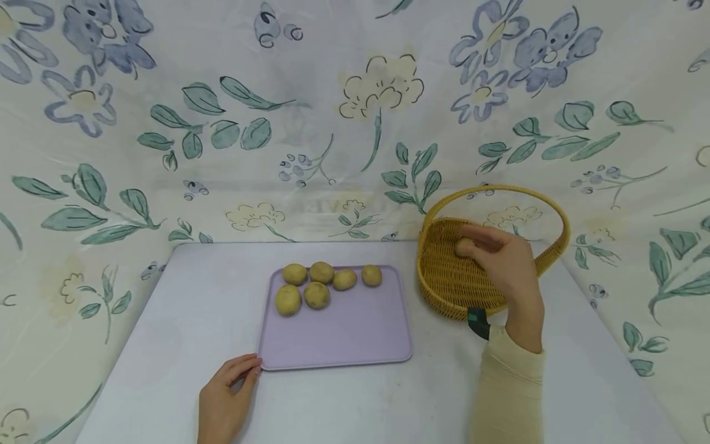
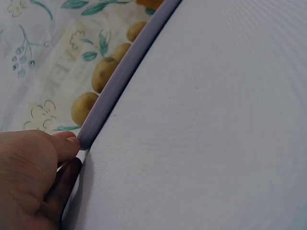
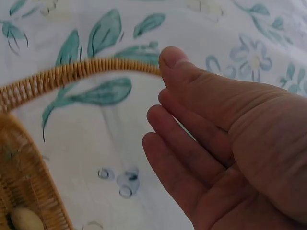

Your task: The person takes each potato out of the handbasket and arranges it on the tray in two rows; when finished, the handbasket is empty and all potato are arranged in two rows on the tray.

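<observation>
My left hand point(image 1: 228, 394) holds the near left corner of a lilac tray point(image 1: 344, 336), fingertips and thumb at its rim. The same hand point(image 2: 33, 172) and tray edge point(image 2: 108, 98) appear in the left wrist view. Several yellow potatoes point(image 1: 317, 295) lie along the tray's back and left side. On the right, my right hand point(image 1: 507, 262) reaches over a wicker basket point(image 1: 444, 271), under its arched handle. In the head view a potato point(image 1: 463, 247) shows by its fingertips. The right wrist view shows that hand point(image 3: 216, 148) with nothing between its fingers and a potato point(image 3: 26, 219) inside the basket.
The tray and basket stand on a white table point(image 1: 216, 296). Behind rises a cloth point(image 1: 310, 203) with printed flowers and leaves. The basket's tall handle point(image 1: 499, 188) arches above its opening, close to the right hand.
</observation>
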Available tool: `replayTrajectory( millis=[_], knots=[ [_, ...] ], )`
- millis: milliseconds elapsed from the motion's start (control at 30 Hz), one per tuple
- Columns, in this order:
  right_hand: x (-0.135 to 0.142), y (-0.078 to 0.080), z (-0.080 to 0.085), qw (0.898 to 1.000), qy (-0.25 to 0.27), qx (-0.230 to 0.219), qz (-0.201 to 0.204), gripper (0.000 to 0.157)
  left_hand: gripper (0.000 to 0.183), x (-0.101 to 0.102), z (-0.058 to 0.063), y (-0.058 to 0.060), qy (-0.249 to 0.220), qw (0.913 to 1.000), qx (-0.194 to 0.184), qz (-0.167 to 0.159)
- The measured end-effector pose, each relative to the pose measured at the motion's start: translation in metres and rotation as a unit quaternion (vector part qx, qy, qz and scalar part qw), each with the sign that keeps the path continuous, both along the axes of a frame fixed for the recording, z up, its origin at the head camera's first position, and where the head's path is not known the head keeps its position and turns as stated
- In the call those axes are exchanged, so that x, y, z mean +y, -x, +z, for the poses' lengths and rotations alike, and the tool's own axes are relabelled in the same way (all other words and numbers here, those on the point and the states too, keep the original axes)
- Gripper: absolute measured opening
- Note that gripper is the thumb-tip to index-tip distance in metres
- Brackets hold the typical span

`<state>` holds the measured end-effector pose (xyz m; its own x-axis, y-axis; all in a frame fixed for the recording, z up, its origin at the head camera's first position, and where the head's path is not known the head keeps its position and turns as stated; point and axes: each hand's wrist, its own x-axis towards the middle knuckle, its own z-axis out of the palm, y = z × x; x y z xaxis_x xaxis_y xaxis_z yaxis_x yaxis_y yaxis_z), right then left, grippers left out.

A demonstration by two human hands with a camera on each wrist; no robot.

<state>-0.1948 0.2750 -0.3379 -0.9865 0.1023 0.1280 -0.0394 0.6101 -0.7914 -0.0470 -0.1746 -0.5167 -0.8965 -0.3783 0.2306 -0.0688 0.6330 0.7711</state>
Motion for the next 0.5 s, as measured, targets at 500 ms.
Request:
replayTrajectory(
  millis=[500],
  knots=[
    [0.049,0.040,-0.027,0.997,-0.067,-0.048,0.001,0.066,0.020,0.000,-0.001,-0.001,-0.002,1.0000,0.005,-0.001]
  ],
)
